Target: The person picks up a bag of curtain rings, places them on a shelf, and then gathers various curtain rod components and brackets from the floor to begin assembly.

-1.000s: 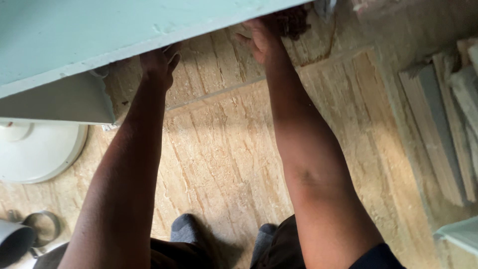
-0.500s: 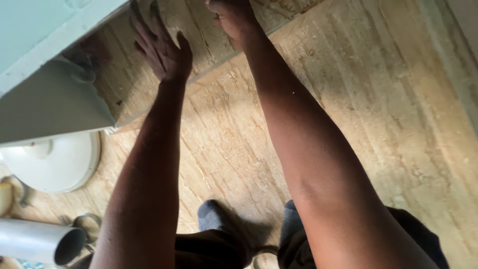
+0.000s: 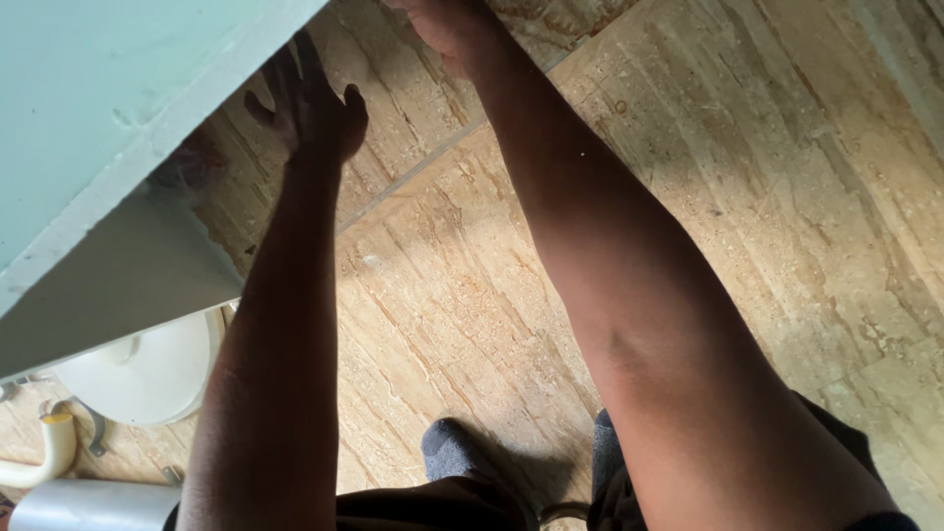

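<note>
A pale green panel [image 3: 108,108] with a thick grey-white edge fills the upper left of the head view and hangs above the floor. My left hand [image 3: 310,103] reaches up to the panel's lower edge with its fingers spread; the fingertips are at the edge, and contact is not clear. My right hand [image 3: 447,28] is at the top of the view, partly cut off by the frame, with its fingers curled. What it holds is hidden. Both forearms stretch forward over the floor.
Beige stone-look floor tiles [image 3: 747,197] lie below. A white round object [image 3: 147,369] sits at the lower left under the panel. A white hose [image 3: 44,457] and a grey metal cylinder [image 3: 93,503] lie beside it. My grey socked feet [image 3: 454,454] are at the bottom.
The view has swung to the right and down. My left hand has come out from under the panel's edge and now shows spread fingers. My right hand has slid toward the top of the frame.
</note>
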